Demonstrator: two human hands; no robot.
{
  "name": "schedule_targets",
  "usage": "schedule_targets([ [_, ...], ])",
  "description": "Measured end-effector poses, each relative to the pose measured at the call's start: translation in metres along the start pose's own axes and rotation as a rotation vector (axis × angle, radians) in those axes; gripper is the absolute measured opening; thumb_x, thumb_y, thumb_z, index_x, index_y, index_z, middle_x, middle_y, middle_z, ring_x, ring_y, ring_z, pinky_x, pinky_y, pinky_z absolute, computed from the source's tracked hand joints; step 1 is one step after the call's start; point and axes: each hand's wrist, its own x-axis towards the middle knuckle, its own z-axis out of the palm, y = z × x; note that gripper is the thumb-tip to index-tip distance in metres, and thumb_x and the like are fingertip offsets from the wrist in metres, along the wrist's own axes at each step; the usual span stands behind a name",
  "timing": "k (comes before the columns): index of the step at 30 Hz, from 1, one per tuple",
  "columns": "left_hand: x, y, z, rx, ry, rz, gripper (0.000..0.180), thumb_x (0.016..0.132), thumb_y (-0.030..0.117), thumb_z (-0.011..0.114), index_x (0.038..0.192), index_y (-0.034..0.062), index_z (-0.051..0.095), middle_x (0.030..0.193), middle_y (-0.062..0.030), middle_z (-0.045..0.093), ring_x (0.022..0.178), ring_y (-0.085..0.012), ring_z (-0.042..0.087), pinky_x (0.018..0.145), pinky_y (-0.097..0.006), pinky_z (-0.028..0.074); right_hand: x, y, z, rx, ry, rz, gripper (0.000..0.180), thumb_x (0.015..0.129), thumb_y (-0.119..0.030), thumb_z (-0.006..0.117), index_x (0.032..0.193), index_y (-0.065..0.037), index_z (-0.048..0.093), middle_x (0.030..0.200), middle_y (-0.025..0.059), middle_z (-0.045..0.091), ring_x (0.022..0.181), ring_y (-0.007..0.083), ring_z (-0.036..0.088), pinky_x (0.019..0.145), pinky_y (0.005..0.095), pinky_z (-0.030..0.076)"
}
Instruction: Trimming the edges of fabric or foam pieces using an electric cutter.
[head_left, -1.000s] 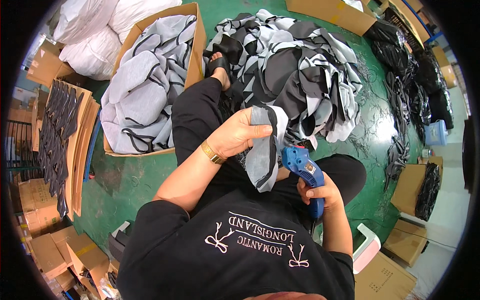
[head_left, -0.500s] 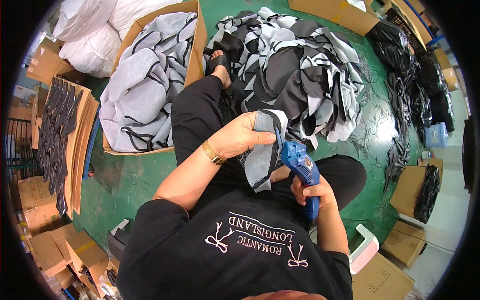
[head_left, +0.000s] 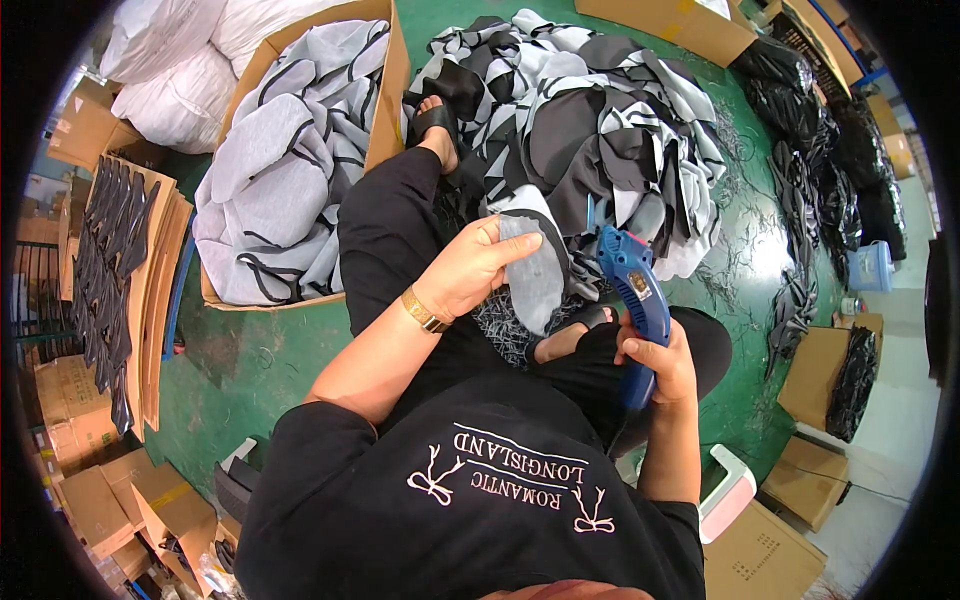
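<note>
A grey fabric piece (head_left: 535, 280) with a black edge hangs from my left hand (head_left: 470, 265), pinched between thumb and fingers. My right hand (head_left: 660, 355) is wrapped round the handle of blue electric scissors (head_left: 632, 275). Their blades (head_left: 597, 213) point away from me, to the right of the fabric and apart from it. Just beyond both hands lies a big heap of grey, white and black fabric pieces (head_left: 570, 130) on the floor.
A cardboard box (head_left: 392, 95) of grey fabric pieces stands at the left of my leg. Thread scraps (head_left: 505, 330) litter the green floor between my feet. White sacks (head_left: 185, 95) stand far left; black plastic bags (head_left: 790, 90) line the right.
The scissors have moved away from the fabric, forward and to the right, with my right hand. The fabric in my left hand has turned and hangs differently.
</note>
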Motion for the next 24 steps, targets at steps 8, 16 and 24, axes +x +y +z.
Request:
schedule_targets([
  [8,0.002,-0.002,0.0,0.169,0.144,0.107,0.019,0.086,0.003,0.063,0.104,0.0004,0.061,0.096,-0.0041,0.067,0.083,-0.0108,0.064,0.075,-0.026,0.05,-0.014,0.0,-0.002,-0.357,-0.001,0.04,0.037,0.067,0.0,0.069,0.102,0.004,0.059,0.088,0.0069,0.062,0.064,0.0123,0.058,0.057,0.0253,0.049],
  [16,-0.003,0.0,0.004,0.257,0.156,0.092,0.018,0.085,0.001,0.064,0.102,-0.0004,0.062,0.094,-0.0036,0.068,0.082,-0.0102,0.063,0.076,-0.025,0.05,-0.015,-0.001,-0.001,-0.402,0.007,0.081,0.037,0.067,0.001,0.068,0.102,0.004,0.059,0.087,0.0068,0.062,0.064,0.0116,0.057,0.055,0.0255,0.048],
  [24,-0.008,0.005,0.01,0.425,0.135,0.126,0.016,0.084,0.004,0.064,0.099,-0.0005,0.063,0.089,0.0,0.065,0.077,-0.0057,0.059,0.072,-0.023,0.049,-0.013,-0.007,0.001,-0.37,-0.019,0.094,0.036,0.066,0.0,0.068,0.101,0.004,0.059,0.085,0.0064,0.061,0.061,0.0124,0.057,0.055,0.0255,0.048],
])
